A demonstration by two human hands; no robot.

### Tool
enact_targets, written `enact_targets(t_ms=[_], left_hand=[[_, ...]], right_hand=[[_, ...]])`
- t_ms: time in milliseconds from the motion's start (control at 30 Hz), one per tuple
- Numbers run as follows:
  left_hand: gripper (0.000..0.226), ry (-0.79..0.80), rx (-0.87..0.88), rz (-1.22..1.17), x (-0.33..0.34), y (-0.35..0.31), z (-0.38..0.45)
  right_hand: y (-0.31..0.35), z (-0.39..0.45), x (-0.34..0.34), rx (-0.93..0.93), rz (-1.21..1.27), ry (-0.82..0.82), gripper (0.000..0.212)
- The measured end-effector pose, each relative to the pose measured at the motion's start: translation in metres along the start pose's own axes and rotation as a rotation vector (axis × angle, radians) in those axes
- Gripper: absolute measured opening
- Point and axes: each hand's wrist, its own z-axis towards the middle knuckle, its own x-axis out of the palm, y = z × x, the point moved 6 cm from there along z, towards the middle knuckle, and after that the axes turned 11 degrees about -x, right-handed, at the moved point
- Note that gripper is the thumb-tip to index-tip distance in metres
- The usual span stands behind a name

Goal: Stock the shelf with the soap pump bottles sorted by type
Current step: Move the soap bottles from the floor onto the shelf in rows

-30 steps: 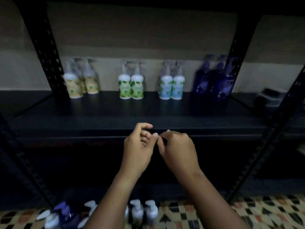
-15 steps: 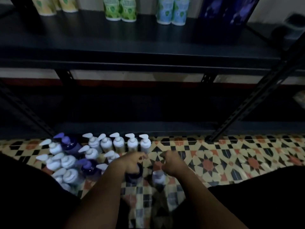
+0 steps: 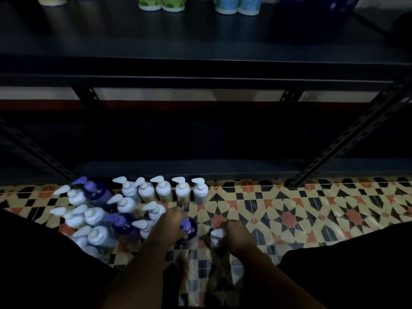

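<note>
My left hand (image 3: 169, 228) grips a dark purple pump bottle (image 3: 189, 229) standing on the patterned floor. My right hand (image 3: 236, 237) is curled round a white-topped pump bottle (image 3: 217, 235) just to its right. Several more pump bottles (image 3: 124, 206), white-topped and purple, stand clustered on the floor to the left. On the black shelf (image 3: 200, 63) above, only bottle bottoms show: green-labelled ones (image 3: 161, 4), blue-labelled ones (image 3: 237, 6), yellow ones at the top left, dark purple ones at the top right.
Slotted black shelf uprights (image 3: 347, 139) slant down to the tiled floor (image 3: 312, 215) at right and left. A lower shelf level (image 3: 189, 168) runs just behind the floor bottles. Dark clothing fills the bottom left and right corners.
A second ago both hands were empty at the shelf's front edge. The view has tipped down to the floor, and each hand has taken hold of a bottle.
</note>
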Motion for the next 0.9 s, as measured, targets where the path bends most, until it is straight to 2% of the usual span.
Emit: enact_targets(t_ms=[100,233,333,467,567,667,767,900], left_hand=[[0.032,-0.031,0.013,-0.074,0.000,0.000,0.003],[0.029,-0.055,0.077,-0.152,0.000,-0.009,0.001],[0.034,0.015,0.126,-0.329,-0.005,-0.011,0.001],[0.041,0.031,0.076,-0.583,-0.014,-0.014,0.002],[0.021,0.112,0.013,-0.824,-0.023,-0.027,0.001],[0.023,0.099,-0.036,-0.901,-0.040,-0.039,0.004],[0.002,0.101,-0.009,-1.005,-0.059,-0.059,0.006],[0.024,0.026,0.005,-1.055,-0.073,-0.078,0.008]], right_hand=[[-0.004,-0.001,0.000,-0.027,0.011,-0.046,0.021],[-0.019,-0.004,-0.003,-0.019,0.175,-0.161,0.026],[-0.030,-0.009,-0.011,0.033,0.235,-0.165,0.030],[-0.017,-0.024,-0.040,-0.095,0.392,-0.201,0.022],[-0.004,-0.034,-0.059,-0.124,0.577,-0.210,0.015],[0.004,-0.035,-0.071,-0.163,0.714,-0.262,0.018],[0.018,-0.038,-0.080,-0.212,0.872,-0.318,0.021],[0.036,-0.037,-0.092,-0.249,1.050,-0.408,0.030]])
